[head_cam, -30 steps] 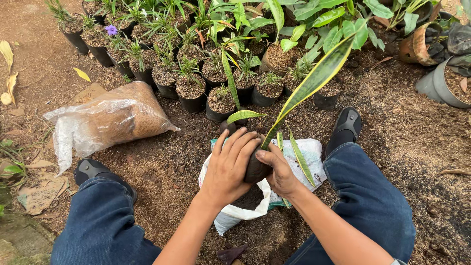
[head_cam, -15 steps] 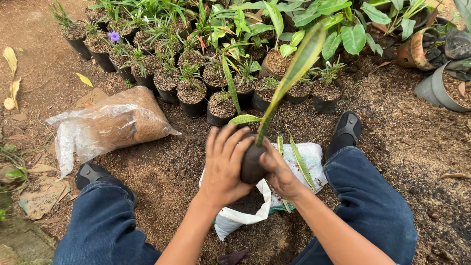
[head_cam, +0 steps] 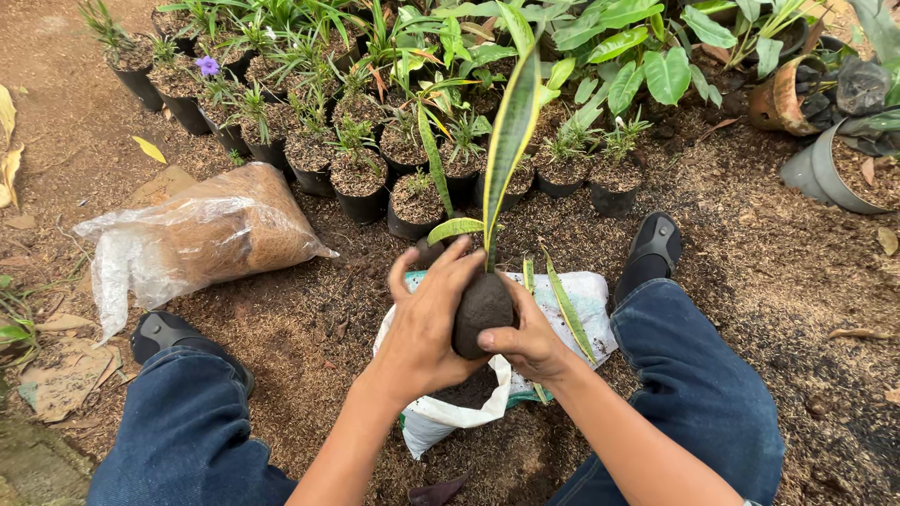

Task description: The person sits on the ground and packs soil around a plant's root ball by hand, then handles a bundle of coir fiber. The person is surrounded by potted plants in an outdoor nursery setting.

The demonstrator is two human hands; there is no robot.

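Both my hands cup a dark, rounded root ball (head_cam: 482,311) of a snake plant whose long green-and-yellow leaf (head_cam: 511,131) rises upright. My left hand (head_cam: 427,323) wraps the ball's left side, fingers spread over its top. My right hand (head_cam: 527,339) presses it from the right and below. The ball hovers over a white sack (head_cam: 586,300) lying open on the ground between my knees, with dark soil and loose striped leaves (head_cam: 565,305) on it.
A clear plastic bag of brown husk (head_cam: 202,234) lies left. Several black pots with small plants (head_cam: 356,178) stand in rows ahead. A grey pot (head_cam: 825,169) and terracotta pot (head_cam: 773,98) sit far right. My shoes (head_cam: 653,248) flank the sack on mulch ground.
The plant has swung upright from a rightward lean, and my hands have closed tighter round the root ball, lifting it slightly.
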